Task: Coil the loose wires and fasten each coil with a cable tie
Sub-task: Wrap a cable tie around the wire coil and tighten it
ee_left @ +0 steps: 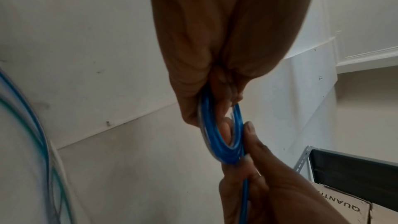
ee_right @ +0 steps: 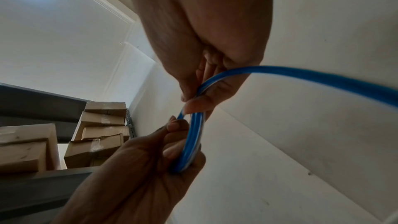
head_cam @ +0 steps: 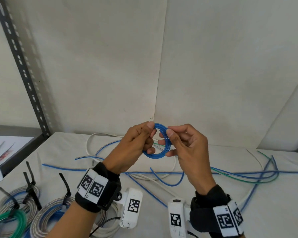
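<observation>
On my left wrist (head_cam: 97,189) I wear a black strap with a white band on top, printed with two black square-code markers side by side. A white camera pod (head_cam: 131,207) hangs off a black mount and screw and carries one more marker. My right wrist (head_cam: 215,215) has the same black strap and white marker band, with its own white pod (head_cam: 176,218) and marker. My hands and forearms are bare, no sleeves.
</observation>
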### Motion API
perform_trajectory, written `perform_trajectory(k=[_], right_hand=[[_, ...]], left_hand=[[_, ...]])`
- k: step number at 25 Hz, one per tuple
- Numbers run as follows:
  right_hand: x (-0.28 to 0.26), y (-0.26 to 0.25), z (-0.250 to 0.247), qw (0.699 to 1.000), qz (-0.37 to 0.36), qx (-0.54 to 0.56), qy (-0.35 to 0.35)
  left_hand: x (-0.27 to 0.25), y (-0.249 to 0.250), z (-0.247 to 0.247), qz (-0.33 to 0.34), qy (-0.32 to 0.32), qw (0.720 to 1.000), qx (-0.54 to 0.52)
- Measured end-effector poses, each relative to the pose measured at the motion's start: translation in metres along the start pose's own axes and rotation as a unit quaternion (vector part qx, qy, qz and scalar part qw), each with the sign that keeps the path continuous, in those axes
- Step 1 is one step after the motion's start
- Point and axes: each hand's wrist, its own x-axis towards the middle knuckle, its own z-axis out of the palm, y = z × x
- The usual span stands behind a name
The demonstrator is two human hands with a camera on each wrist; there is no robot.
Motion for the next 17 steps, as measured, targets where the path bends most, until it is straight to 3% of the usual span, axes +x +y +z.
perform_trajectory(k=[5,8,11,14,17], right_hand=[[-0.007,0.005,0.017,0.998,-0.007,0.046,0.034],[-0.008,0.010,0.020,0.995,-0.023,0.059,0.081],[-0.009,0.012,0.020,0.995,-0.021,0.059,0.083],[-0.003,0.009,0.010,0.997,-0.043,0.031,0.060],[0.002,0.002,-0.010,0.997,-0.056,-0.058,-0.005]], left_hand=[[0.002,0.000,0.006,0.024,0.056,0.995,-0.076],[0.003,-0.002,0.011,0.031,0.064,0.993,-0.098],[0.003,-0.002,0.015,0.029,0.080,0.988,-0.128],[0.002,0.006,0.012,-0.040,0.059,0.984,-0.165],[-0.001,0.010,0.009,-0.118,0.003,0.986,-0.117]])
